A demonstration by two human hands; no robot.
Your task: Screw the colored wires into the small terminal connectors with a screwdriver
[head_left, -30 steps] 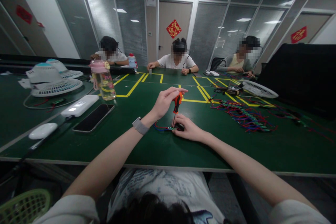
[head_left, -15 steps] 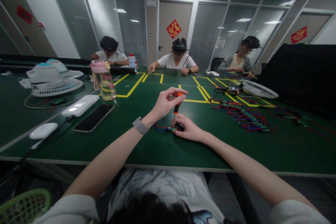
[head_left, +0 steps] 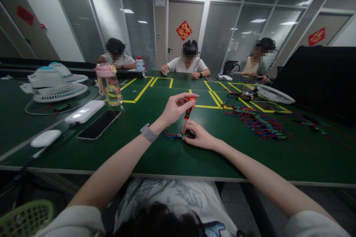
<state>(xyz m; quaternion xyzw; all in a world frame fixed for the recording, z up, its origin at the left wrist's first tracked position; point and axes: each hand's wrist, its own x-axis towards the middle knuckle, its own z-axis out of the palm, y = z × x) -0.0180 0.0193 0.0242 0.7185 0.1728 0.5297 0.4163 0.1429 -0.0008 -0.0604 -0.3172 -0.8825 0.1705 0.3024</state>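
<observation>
My left hand (head_left: 178, 107) is closed round the top of a black and orange screwdriver (head_left: 188, 113). The screwdriver stands nearly upright, its shaft pointing down at a small green circuit board (head_left: 180, 136). Low on the table, my right hand (head_left: 200, 137) grips the board from the right side, its fingers close to the screwdriver tip. A black rounded part (head_left: 190, 133) shows by those fingers; I cannot tell exactly what it is. Red and blue wires (head_left: 167, 134) trail from the board to the left. The exact contact at the tip is too small to make out.
To the right lies a pile of wired circuit boards (head_left: 261, 123). A phone (head_left: 99, 124), a white power bank (head_left: 85, 112), a pink-lidded bottle (head_left: 109, 85) and white fans (head_left: 59, 89) stand at left. Several people sit across the green table (head_left: 222, 166).
The screwdriver handle has turned slightly and leans a little more to the right in my left hand. My right hand stays put. The person opposite has shifted one hand.
</observation>
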